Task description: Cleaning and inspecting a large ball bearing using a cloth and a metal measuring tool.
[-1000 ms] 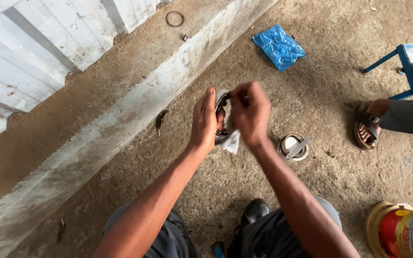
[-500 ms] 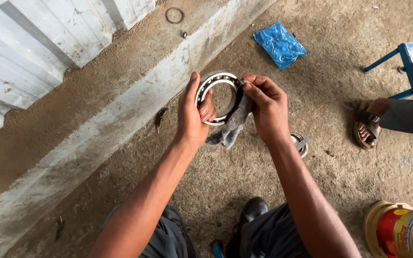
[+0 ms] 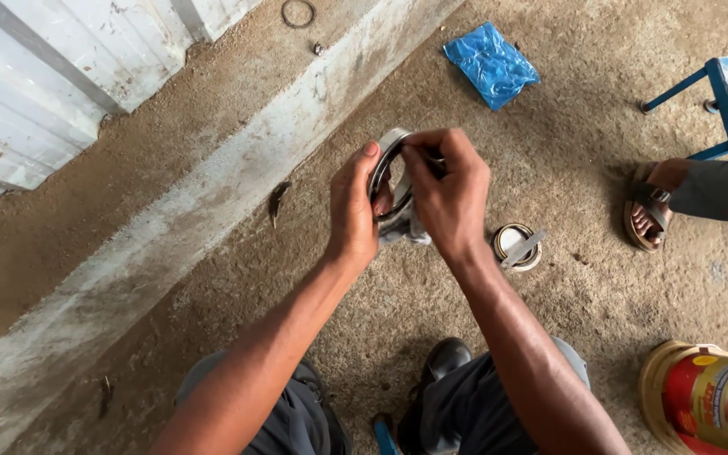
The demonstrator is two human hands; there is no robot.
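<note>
Gripping a ball bearing (image 3: 391, 173) edge-on w/ left hand (image 3: 353, 211) – steadies it so right hand (image 3: 446, 195), clenched on grey rag (image 3: 404, 226), can press against the ring – bearing held off the gritty concrete floor (image 3: 600, 278)

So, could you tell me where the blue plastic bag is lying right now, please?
In the head view, the blue plastic bag lies on the concrete floor at upper right, beyond the hands, between the pale concrete kerb and the blue stool.
</note>
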